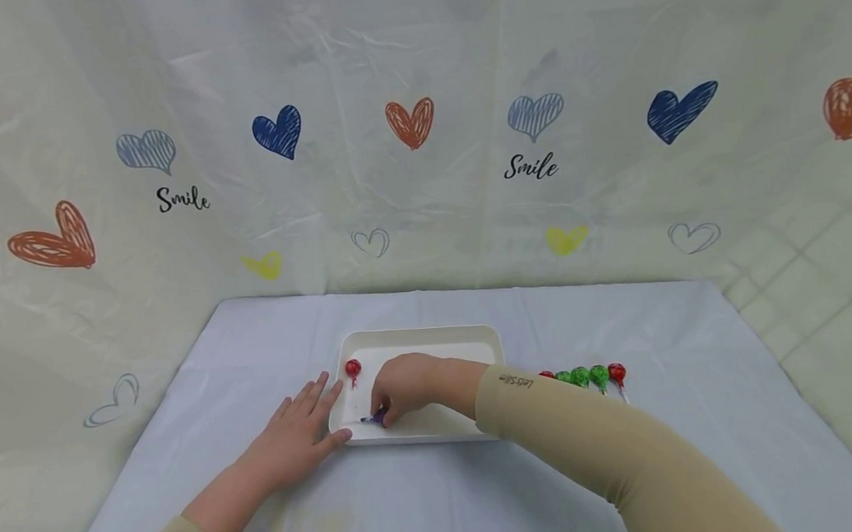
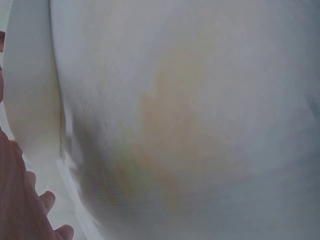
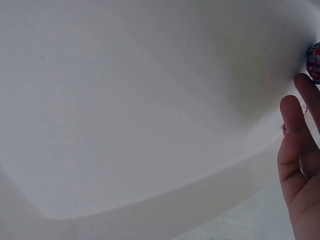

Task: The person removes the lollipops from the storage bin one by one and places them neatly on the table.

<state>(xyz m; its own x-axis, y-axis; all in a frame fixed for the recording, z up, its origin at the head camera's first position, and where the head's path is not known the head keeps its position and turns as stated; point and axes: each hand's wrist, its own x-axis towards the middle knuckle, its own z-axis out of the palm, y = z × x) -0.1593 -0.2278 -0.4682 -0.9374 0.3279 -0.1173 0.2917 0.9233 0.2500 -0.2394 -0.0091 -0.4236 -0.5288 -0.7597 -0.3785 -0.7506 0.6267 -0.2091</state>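
Note:
A white tray lies on the cloth-covered table. Inside it, my right hand pinches a dark purple-wrapped lollipop low over the front left part. The right wrist view catches that same lollipop at its right edge, partly cut off, by the fingertips. A red lollipop lies in the tray's back left corner. My left hand is spread at the tray's left side, fingers extended, with the thumb touching the front left corner. The left wrist view shows just part of this hand beside the tray wall.
Right of the tray lies a row of lollipops, with green ones and a red one at its right end; my right sleeve partly covers the row. Behind the table hangs a pale curtain printed with hearts.

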